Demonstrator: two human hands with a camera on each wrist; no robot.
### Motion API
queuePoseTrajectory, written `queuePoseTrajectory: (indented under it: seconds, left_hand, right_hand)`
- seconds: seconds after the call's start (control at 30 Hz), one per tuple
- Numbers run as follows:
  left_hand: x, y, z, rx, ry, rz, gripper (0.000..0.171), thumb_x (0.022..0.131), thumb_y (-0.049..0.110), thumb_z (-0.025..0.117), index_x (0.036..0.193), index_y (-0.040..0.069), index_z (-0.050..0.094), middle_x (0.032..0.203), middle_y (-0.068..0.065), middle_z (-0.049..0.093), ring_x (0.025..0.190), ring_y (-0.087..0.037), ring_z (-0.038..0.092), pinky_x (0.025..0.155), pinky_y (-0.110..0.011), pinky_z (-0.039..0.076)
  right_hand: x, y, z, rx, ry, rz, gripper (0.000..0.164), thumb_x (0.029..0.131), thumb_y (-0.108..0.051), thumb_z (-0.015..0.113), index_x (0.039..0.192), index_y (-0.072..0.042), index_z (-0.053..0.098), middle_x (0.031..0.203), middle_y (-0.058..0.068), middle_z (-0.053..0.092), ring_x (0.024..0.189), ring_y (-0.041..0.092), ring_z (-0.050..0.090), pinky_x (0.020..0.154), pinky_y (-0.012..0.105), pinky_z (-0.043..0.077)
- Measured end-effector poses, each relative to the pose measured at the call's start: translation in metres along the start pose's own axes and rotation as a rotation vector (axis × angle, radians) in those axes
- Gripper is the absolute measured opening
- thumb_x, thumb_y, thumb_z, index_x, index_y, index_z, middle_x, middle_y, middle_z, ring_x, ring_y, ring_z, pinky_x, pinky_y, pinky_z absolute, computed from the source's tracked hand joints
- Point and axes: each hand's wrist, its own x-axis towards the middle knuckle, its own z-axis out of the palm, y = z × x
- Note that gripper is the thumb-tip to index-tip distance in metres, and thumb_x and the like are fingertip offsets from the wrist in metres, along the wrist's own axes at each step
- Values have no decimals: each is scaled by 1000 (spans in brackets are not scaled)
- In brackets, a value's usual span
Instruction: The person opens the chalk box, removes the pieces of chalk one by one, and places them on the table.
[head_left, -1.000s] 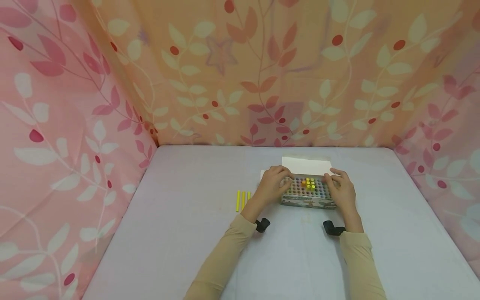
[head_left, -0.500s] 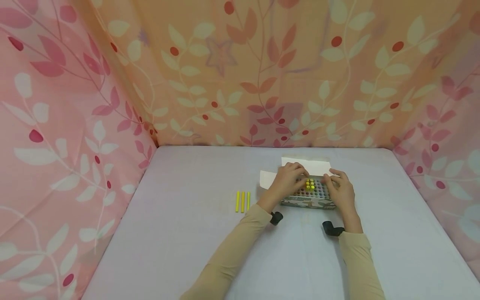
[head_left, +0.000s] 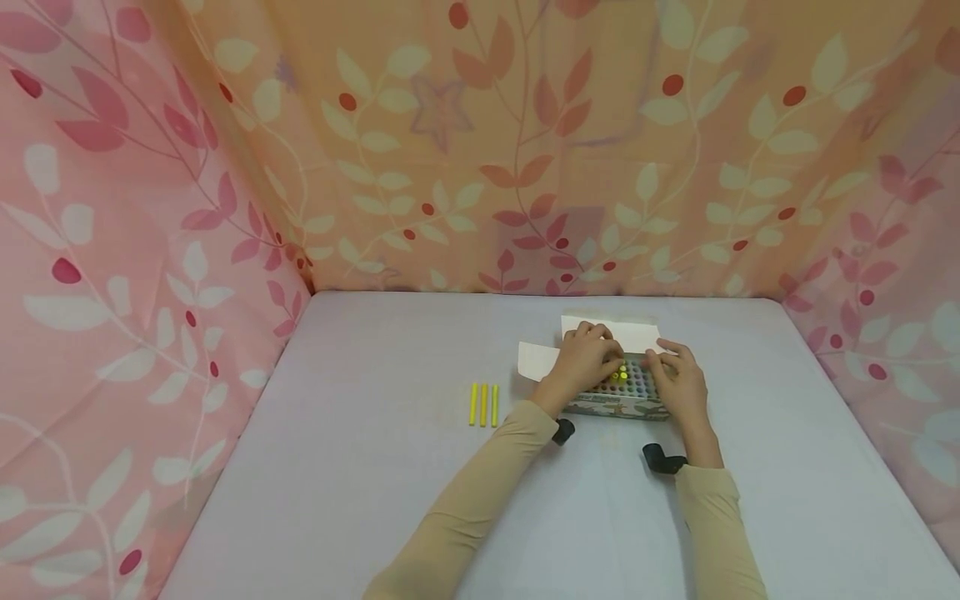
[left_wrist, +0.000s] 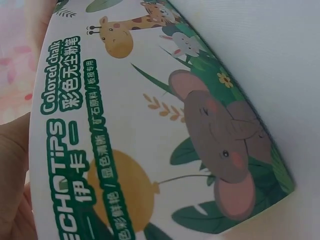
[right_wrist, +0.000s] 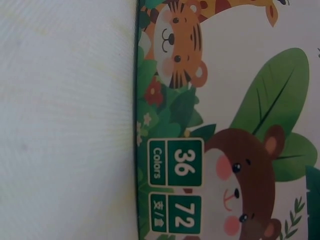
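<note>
An open box of colored chalk lies on the white table, its many chalk ends facing up in rows. A few yellow chalk sticks stand raised above the rest near the middle. Over the box's left half, my left hand pinches at these raised sticks; its fingertips partly hide them. With thumb and fingers, my right hand holds the box at its right end. The left wrist view shows the printed box front and part of the left hand. In the right wrist view only the box and table appear.
Three yellow chalk sticks lie side by side on the table, left of the box. White lid flaps stick out at the back and the left. Patterned curtains surround the table. Dark wrist cameras sit below the hands.
My left hand has moved right, from the box's left end onto the raised chalk sticks, covering the orange one seen earlier. The right hand stays at the right end.
</note>
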Motion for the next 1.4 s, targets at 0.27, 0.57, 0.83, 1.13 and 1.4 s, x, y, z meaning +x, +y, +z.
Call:
queuePoseTrajectory:
  seconds: [0.27, 0.57, 0.83, 1.13, 1.4]
  left_hand:
    - [1, 1, 0, -9, -40, -4, 20, 93, 43, 51, 103, 38, 67, 116, 12, 53, 112, -12, 43, 92, -34, 40]
    - [2, 3, 4, 15, -52, -2, 21, 94, 44, 48, 106, 36, 63, 118, 13, 52, 117, -13, 41, 94, -35, 39]
    - [0, 4, 1, -68, 42, -2, 24, 97, 44, 40, 109, 30, 56, 120, 9, 55, 118, -14, 44, 96, -37, 40]
    - [-2, 4, -9, -166, 138, 19, 25, 97, 42, 40, 108, 26, 56, 118, 10, 55, 117, -13, 44, 99, -35, 38]
    - [-6, -1, -15, -272, 244, 22, 22, 97, 37, 44, 106, 23, 58, 115, 8, 58, 117, -14, 47, 102, -33, 36]
  right_hand:
    - [0, 0, 0, 1, -6, 1, 44, 96, -36, 49, 84, 0, 71, 129, 16, 51, 116, 43, 47, 91, 61, 35]
    - [0, 0, 0, -1, -9, 17, 44, 95, -38, 50, 85, 0, 71, 129, 16, 51, 119, 41, 46, 95, 59, 34]
    - [0, -3, -1, -2, -11, 20, 39, 95, -33, 52, 85, 0, 71, 128, 16, 51, 118, 41, 46, 94, 59, 35]
    - [-1, -2, -1, -3, -19, 27, 45, 96, -37, 48, 86, 1, 71, 128, 17, 50, 118, 42, 45, 94, 60, 34]
    - [0, 0, 0, -5, -14, 28, 42, 95, -35, 50, 86, 0, 71, 129, 16, 50, 119, 41, 46, 95, 59, 34]
